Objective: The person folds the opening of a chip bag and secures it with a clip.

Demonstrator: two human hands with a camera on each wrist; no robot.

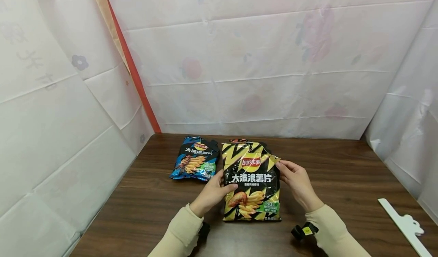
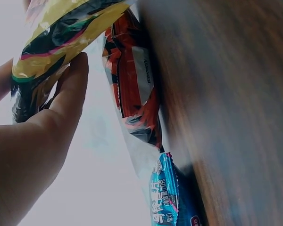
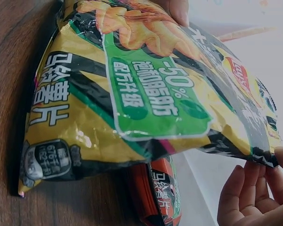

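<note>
A yellow and black chip bag (image 1: 251,181) is tilted up off the brown table (image 1: 342,181), its bottom edge still down. My left hand (image 1: 222,184) grips its left edge, thumb on the front. My right hand (image 1: 282,167) pinches its upper right edge. In the right wrist view the yellow bag (image 3: 146,94) is lifted over a red bag (image 3: 160,193), and my right hand's fingers (image 3: 247,197) curl beneath its corner. The left wrist view shows my left hand (image 2: 61,108) under the yellow bag (image 2: 61,28), with the red bag (image 2: 134,80) beside it.
A blue chip bag (image 1: 195,164) lies flat to the left, also in the left wrist view (image 2: 167,197). A white plastic strip (image 1: 405,224) lies at the table's right front. White paper walls close in the back and both sides.
</note>
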